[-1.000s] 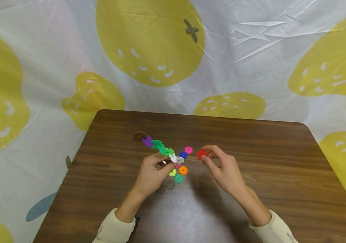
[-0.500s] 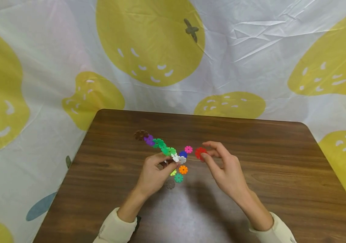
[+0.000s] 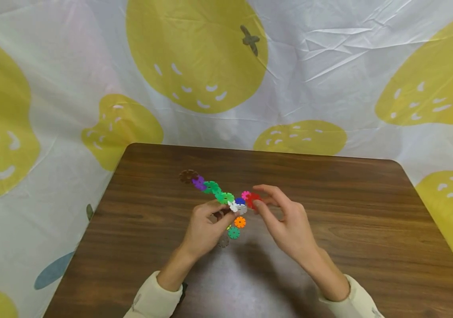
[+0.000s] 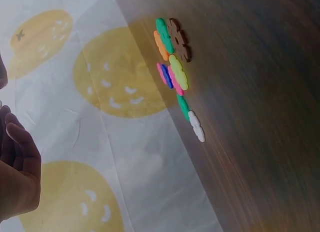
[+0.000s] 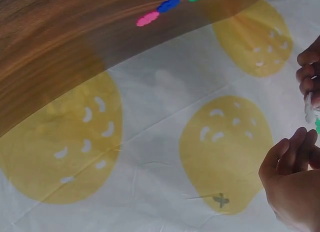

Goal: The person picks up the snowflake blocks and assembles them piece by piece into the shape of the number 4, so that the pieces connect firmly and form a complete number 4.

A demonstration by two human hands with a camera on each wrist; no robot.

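My left hand point(image 3: 206, 227) pinches the near end of a chain of interlocked snowflake discs point(image 3: 211, 187), flat plastic rounds with notched rims. The chain slants up and away to the left, from white through greens and purple to brown at its far end. Between the thumb and fingers of my right hand point(image 3: 290, 223) is a red snowflake disc point(image 3: 252, 200), close to the white end of the chain. It overlaps a loose pink disc point(image 3: 245, 194) in the head view. The chain's white end point(image 5: 309, 110) shows at the right edge of the right wrist view.
Below the hands, loose discs lie on the dark wooden table point(image 3: 353, 212): blue point(image 5: 168, 5), orange point(image 3: 240, 222), teal point(image 3: 234, 232), yellow-green point(image 4: 178, 72) and brown point(image 4: 178, 40) among them. A lemon-patterned cloth point(image 3: 226, 128) hangs behind the table's far edge.
My right hand has brought the red disc leftward, near the chain's white end. My left hand and the chain have shifted slightly right.
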